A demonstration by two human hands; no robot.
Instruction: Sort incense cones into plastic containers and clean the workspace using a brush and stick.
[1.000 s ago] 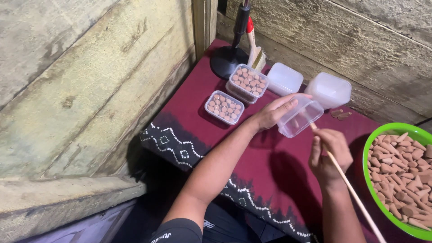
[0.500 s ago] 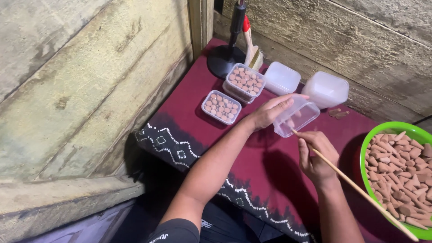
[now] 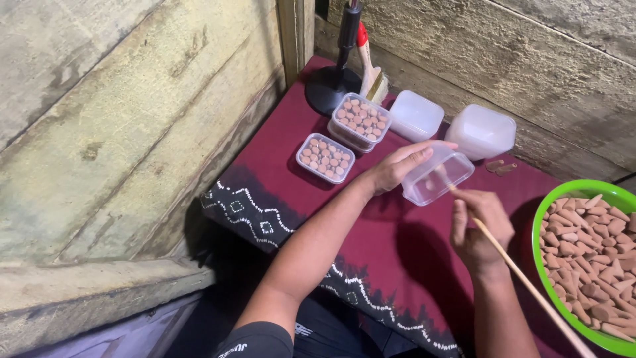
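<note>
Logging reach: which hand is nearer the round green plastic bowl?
Right. The right hand sits just left of the round green plastic bowl; the left hand is farther left.

Filled boxes (image 3: 344, 136) left of held box (image 3: 437, 174); bowl (image 3: 540, 219) right.

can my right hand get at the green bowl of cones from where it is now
Probably yes. The right hand sits just left of the green bowl with only bare cloth between them, though it holds a long wooden stick.
</note>
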